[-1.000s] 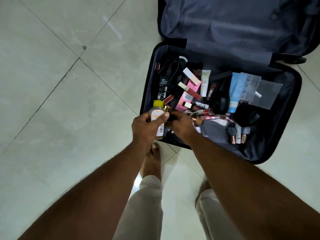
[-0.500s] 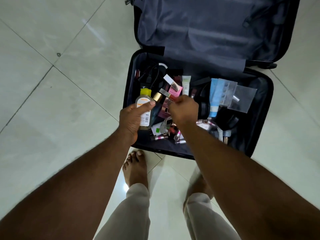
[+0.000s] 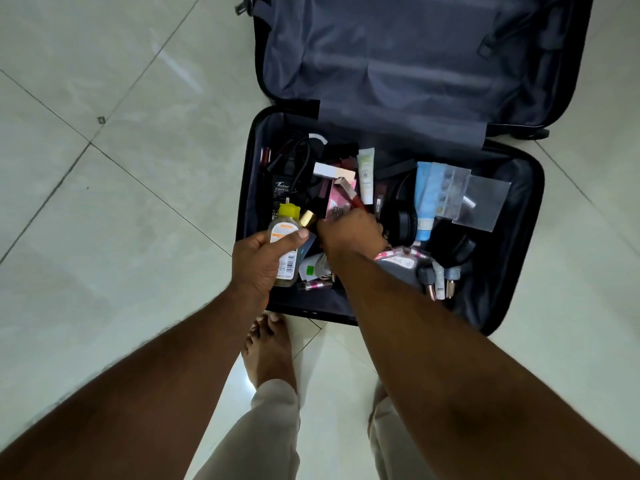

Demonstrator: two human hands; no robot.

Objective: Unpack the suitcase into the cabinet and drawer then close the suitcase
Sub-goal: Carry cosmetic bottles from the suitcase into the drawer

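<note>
The dark suitcase [image 3: 243, 209] lies open on the floor with its lid [image 3: 415, 64] folded back. Its lower half holds several cosmetics. My left hand [image 3: 258, 261] grips a yellow-capped bottle [image 3: 285, 226] with an orange-and-white label, and a gold-capped dark item [image 3: 308, 218] sits beside the bottle in the same hand, above the case's left side. My right hand [image 3: 349, 233] reaches into the middle of the case. Its curled fingers close on the lower end of a red tube [image 3: 348, 192] with a beige cap, lying over a pink box [image 3: 337, 206].
Inside the case lie a black power adapter [image 3: 282, 192] with cables, a white-green tube [image 3: 366, 174], a blue tube [image 3: 424, 202], clear plastic bags [image 3: 481, 199], black headphones [image 3: 405, 220] and small lipsticks [image 3: 441, 289]. My bare foot [image 3: 270, 348] stands on pale tiles at the front edge.
My right hand has moved from the case's front edge up to the pink box and taken the red tube's end. The left hand keeps the bottle. The view has shifted.
</note>
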